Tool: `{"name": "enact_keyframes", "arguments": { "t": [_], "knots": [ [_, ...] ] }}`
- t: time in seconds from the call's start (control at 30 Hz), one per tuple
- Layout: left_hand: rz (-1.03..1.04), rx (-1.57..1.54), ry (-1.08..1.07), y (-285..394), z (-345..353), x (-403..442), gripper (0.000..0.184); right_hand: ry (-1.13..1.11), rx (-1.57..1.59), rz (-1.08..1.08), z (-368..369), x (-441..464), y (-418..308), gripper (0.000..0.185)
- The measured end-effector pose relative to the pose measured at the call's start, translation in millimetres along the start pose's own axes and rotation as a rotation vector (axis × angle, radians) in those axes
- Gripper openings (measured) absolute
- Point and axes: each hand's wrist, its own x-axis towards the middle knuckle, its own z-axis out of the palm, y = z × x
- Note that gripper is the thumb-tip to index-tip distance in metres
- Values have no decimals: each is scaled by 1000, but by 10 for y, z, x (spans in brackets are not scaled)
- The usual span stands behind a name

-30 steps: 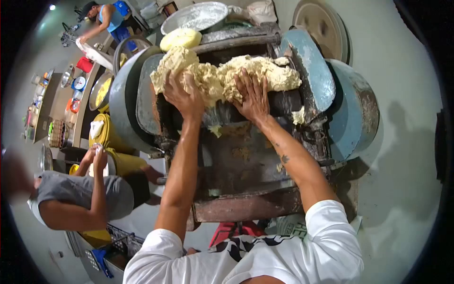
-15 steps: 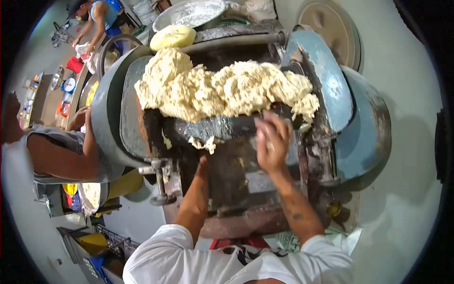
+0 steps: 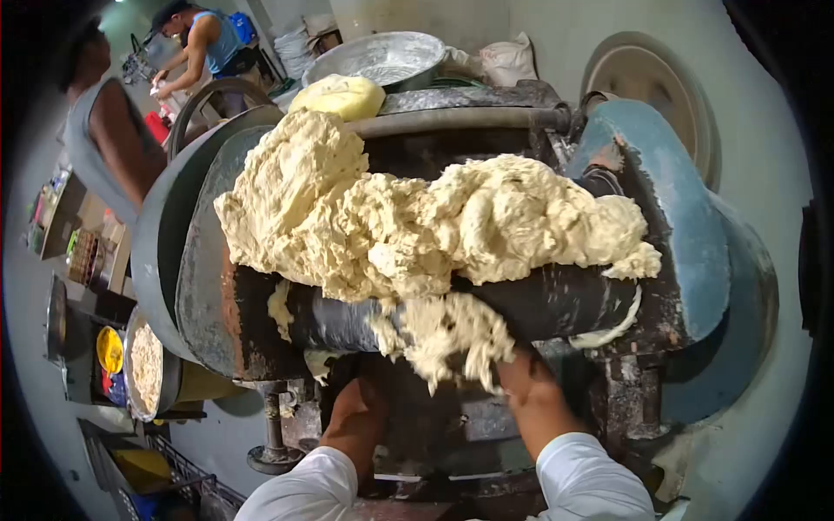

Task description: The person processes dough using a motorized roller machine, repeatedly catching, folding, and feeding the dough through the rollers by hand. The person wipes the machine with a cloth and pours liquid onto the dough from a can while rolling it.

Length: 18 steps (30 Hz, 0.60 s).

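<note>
A big lumpy mass of pale dough (image 3: 382,217) lies across the dark rollers (image 3: 556,304) of a dough-rolling machine. A ragged flap of dough (image 3: 456,334) hangs over the front roller towards me. My right hand (image 3: 524,373) reaches in at the lower right edge of that flap, its fingers hidden by dough and shadow. Below the front roller's left half, my left hand (image 3: 365,382) goes into the dark, and its fingers do not show. Thin dough scraps (image 3: 280,311) cling near the roller's left end.
Blue-grey housings flank the rollers, a worn blue side guard (image 3: 695,243) on the right. Behind stand a yellow dough lump (image 3: 339,97) and a large metal basin (image 3: 373,56). Two people, one in a grey sleeveless top (image 3: 100,139), are at the left, with a filled tub (image 3: 148,360) nearer me.
My view has moved closer to the machine. My right hand has gone from open space before the roller to the hanging dough, which now drapes lower. The person at left has shifted farther back.
</note>
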Motion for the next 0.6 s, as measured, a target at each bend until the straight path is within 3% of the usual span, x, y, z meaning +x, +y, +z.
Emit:
{"name": "enact_keyframes", "arguments": {
  "t": [0.47, 0.6],
  "knots": [
    [259, -71, -118, 248, 97, -951, 28, -156, 214, -36, 283, 146, 16, 57],
    [356, -106, -148, 432, 223, -1229, 28, -228, 425, -458, 477, -523, 679, 59]
  ]
}}
